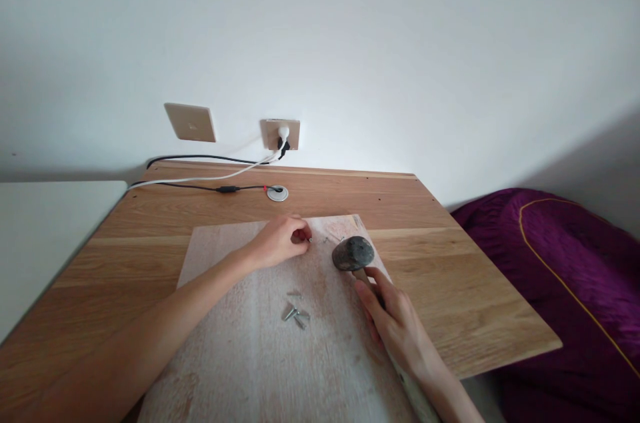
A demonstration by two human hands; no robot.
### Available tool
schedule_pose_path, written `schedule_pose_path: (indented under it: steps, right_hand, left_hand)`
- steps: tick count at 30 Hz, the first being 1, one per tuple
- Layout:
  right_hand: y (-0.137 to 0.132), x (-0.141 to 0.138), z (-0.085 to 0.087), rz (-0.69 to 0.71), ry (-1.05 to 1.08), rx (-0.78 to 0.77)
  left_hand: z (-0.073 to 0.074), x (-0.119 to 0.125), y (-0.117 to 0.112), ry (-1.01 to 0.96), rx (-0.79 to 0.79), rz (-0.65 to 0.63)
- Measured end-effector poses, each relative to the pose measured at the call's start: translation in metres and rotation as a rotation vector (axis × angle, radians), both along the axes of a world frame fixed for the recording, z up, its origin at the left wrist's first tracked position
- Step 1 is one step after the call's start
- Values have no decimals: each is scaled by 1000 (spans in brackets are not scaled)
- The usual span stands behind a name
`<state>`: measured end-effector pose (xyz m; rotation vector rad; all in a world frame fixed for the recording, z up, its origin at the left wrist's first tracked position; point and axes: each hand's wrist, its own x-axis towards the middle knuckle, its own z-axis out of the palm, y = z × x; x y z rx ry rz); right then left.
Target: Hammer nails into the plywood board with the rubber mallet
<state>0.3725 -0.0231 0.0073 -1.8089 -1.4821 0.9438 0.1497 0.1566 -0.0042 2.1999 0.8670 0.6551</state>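
My left hand [281, 241] rests on a pale board [240, 343] with its fingers pinched on a small nail [309, 239] held against the board. My right hand [397, 326] is wrapped round the wooden handle of a hammer [353, 253], close under its dark head. The head hovers just right of the pinched nail. Several loose nails [295, 311] lie on the board between my two arms. A few more small nails [334, 239] sit near the hammer head.
The board lies on a wooden desk [465, 303] against a white wall. Black and white cables [200, 176] run from a wall socket [280, 134] across the desk's back edge, beside a round cable grommet [277, 193]. A purple cushion [565, 276] sits right; a white surface [45, 229] left.
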Motion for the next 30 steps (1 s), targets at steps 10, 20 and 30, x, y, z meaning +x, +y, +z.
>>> schedule_pose_path:
  steps: [10,20,30]
  right_hand:
    - [-1,-1,1,9,-19,2]
    - [1,-1,4,15,-43,4]
    - [0,-2,2,0,-51,13]
  left_hand:
    - [-10,0,1,-5,2,42]
    - [-5,2,-5,11,22,80]
    - [-6,1,-5,28,79,52]
